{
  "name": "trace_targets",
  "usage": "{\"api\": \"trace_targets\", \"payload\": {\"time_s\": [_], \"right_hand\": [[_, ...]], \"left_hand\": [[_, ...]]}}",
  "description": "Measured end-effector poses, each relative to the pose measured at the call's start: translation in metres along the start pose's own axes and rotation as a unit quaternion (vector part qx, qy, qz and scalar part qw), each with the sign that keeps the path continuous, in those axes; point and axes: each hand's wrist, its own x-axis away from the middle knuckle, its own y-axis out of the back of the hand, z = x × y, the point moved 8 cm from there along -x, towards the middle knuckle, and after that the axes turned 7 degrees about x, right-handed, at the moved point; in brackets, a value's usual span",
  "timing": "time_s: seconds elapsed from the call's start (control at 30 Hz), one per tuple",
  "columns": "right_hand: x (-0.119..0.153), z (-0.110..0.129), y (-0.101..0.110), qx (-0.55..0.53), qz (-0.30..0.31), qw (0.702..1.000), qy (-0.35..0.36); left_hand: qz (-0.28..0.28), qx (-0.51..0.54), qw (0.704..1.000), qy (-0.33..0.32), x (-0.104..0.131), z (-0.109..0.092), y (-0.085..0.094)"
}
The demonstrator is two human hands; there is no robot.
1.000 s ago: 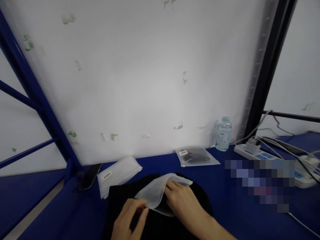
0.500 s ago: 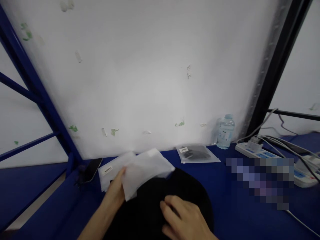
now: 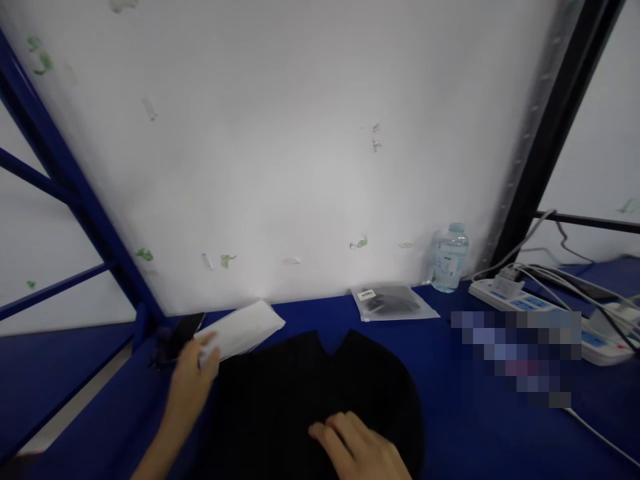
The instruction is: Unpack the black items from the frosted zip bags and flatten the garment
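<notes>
Black fabric, one dark garment (image 3: pixel 320 400), is lying spread on the blue table (image 3: pixel 450 427) right in front of the person, and the right hand (image 3: pixel 357 450) is resting on its near edge with the fingers loosely bent and holding nothing. One left hand (image 3: pixel 193 380) is reaching out to the left, its fingers lying against the near end of the stack of frosted plastic bags (image 3: pixel 240 331); I am counting that as one stack, though how many bags are in it I cannot tell. One more sealed bag with something dark inside (image 3: pixel 393 303) is sitting further back, just beside one water bottle (image 3: pixel 449 260). One dark phone (image 3: pixel 183 331) is lying at the left edge, touching the stack. Half a second ago the left hand was carrying a loose bag above the garment; now that bag is lying flat on the stack and the garment is showing uncovered, while the right hand is staying put on the cloth. Two white power strips (image 3: pixel 505 297) with trailing cables are crowding the right side, a white board (image 3: pixel 300 147) is standing behind the table, and blue frame bars (image 3: pixel 75 200) are slanting up on the left.
</notes>
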Motion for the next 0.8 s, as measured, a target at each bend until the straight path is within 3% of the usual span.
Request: {"api": "trace_targets", "payload": {"time_s": [0.07,0.1,0.17,0.3,0.37,0.47,0.57,0.67,0.8], "right_hand": [[-0.007,0.006,0.008,0.007,-0.045,0.999,-0.004],[-0.010,0.009,0.009,0.006,-0.065,0.998,-0.002],[-0.012,0.014,0.010,-0.017,-0.083,0.996,-0.005],[-0.013,-0.009,0.013,-0.156,-0.036,0.983,-0.090],[-0.011,-0.039,0.022,-0.211,-0.014,0.962,-0.172],[0.002,-0.099,0.039,-0.198,-0.040,0.930,-0.306],[0.021,-0.144,0.036,-0.146,-0.001,0.920,-0.365],[0.036,-0.164,0.035,-0.064,0.007,0.930,-0.361],[0.027,-0.140,0.037,-0.028,-0.005,0.970,-0.241]], "left_hand": [[0.204,-0.100,0.970,-0.081,0.048,-0.002,-0.045],[0.274,-0.114,0.949,-0.108,0.072,-0.001,-0.062],[0.347,-0.119,0.922,-0.124,0.109,0.002,-0.083],[0.370,-0.114,0.918,-0.090,0.129,0.001,-0.094],[0.388,-0.126,0.911,-0.067,0.129,-0.003,-0.096],[0.414,-0.160,0.895,-0.050,0.132,-0.007,-0.100],[0.414,-0.188,0.888,-0.068,0.134,-0.007,-0.102],[0.415,-0.197,0.885,-0.080,0.135,-0.003,-0.105],[0.420,-0.191,0.884,-0.080,0.138,-0.003,-0.109]]}}
